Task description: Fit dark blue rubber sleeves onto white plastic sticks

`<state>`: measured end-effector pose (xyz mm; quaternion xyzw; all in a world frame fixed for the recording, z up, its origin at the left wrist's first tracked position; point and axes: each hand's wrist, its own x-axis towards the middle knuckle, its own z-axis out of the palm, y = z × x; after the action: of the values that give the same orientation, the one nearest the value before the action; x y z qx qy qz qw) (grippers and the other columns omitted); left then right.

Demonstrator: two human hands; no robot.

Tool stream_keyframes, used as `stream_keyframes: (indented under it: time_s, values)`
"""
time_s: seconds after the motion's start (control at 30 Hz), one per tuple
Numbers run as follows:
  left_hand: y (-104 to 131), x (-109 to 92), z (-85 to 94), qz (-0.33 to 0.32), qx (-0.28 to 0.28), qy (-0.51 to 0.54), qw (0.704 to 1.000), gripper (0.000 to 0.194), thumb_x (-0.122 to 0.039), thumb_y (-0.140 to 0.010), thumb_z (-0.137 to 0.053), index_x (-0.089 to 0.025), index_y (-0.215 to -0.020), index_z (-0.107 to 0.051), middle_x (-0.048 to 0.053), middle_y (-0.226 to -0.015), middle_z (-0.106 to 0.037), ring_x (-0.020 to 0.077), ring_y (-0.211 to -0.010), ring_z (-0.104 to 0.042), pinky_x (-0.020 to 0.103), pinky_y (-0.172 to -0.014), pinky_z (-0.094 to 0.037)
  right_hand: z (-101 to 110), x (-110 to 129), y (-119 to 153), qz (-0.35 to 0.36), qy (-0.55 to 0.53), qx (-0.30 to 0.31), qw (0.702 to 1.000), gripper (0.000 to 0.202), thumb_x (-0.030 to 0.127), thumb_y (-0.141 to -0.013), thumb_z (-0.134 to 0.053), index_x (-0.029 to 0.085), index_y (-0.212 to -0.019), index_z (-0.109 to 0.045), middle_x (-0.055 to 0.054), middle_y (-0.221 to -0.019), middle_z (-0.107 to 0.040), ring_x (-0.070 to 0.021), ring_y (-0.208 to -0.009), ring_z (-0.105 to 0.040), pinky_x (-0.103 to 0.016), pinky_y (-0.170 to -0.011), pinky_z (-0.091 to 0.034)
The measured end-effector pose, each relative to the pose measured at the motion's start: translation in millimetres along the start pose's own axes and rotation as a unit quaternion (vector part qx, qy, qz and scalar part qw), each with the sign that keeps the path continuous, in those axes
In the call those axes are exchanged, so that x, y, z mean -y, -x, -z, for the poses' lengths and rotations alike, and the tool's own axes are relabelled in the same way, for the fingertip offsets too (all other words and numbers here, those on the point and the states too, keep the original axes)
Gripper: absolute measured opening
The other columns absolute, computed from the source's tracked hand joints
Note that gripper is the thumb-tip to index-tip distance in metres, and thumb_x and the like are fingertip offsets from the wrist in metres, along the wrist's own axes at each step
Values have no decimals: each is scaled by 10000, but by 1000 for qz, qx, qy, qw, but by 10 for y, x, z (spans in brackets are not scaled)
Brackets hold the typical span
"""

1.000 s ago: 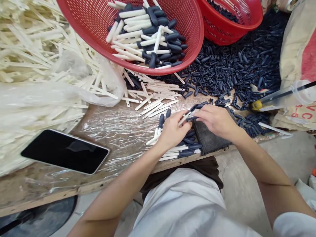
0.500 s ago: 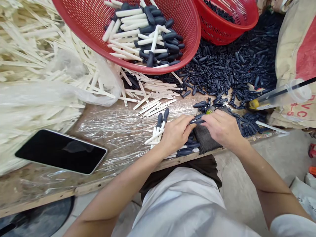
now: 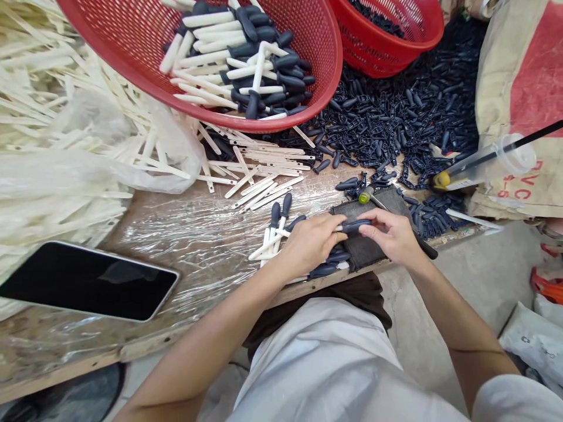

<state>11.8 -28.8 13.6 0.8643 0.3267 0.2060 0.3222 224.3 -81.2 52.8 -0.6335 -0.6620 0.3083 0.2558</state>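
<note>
My left hand (image 3: 317,237) and right hand (image 3: 387,233) are both clamped on one dark-handled piece (image 3: 356,225), held between them over the black pad (image 3: 365,252) at the desk's (image 3: 206,234) near edge. A hammer (image 3: 366,195) lies across the pad, its handle jutting past that edge.

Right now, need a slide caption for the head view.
Left hand and right hand hold a dark handle over a dark pad, red baskets beyond.

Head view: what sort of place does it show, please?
Probably a small workshop or factory: there are heaps of loose dark handles and white strips, and the larger red basket holds many pieces with both parts joined.
</note>
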Motion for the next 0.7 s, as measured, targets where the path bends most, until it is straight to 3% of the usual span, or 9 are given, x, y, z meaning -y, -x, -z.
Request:
stream_keyframes:
  time_s: [0.07,0.13,0.23,0.47,0.6,0.7]
  values:
    - [-25,3,46,40,21,-29,999,221,-242,-972,-479,-175,-1032,-681,91,-958,-721,221,-923,-660,319,-823,-493,38,-122,39,6,121,-56,991,225,368,-917,-594,201,-1046,-671,-49,-897,-681,-205,-818,-616,-344,-786,-501]
    - [-45,-3,81,85,53,-89,991,246,-236,-963,-480,-153,-890,-700,118,-911,-712,248,-921,-653,339,-813,-486,76,-261,77,7,280,-107,954,257,357,-932,-548,174,-1084,-646,-113,-972,-653,-265,-910,-574,-400,-830,-468]
    - [-59,-31,85,132,93,-157,974,302,-255,-970,-451,-141,-864,-710,146,-926,-701,270,-933,-651,341,-764,-474,113,-439,116,-4,412,-117,904,252,271,-962,-419,153,-1057,-620,-153,-988,-617,-298,-933,-521,-403,-808,-426]
    - [-53,-83,9,159,114,-197,961,381,-347,-1004,-372,-174,-963,-708,125,-998,-737,267,-875,-693,327,-675,-420,141,-520,59,-39,437,-70,896,271,305,-974,-418,141,-1089,-601,-156,-1011,-644,-296,-943,-557,-358,-740,-402]
    - [-60,-100,18,166,117,-195,959,365,-346,-994,-394,-193,-905,-713,106,-997,-759,284,-918,-696,336,-676,-406,142,-389,141,-78,344,-89,932,280,282,-993,-383,160,-1143,-586,-118,-987,-698,-248,-813,-620,-323,-686,-401]
    - [-60,-116,26,170,117,-191,960,363,-341,-989,-400,-199,-897,-722,105,-1007,-764,284,-930,-694,340,-684,-406,127,-227,272,-44,280,-70,956,344,332,-1017,-370,196,-1259,-573,-81,-1012,-732,-225,-822,-664,-302,-692,-425]
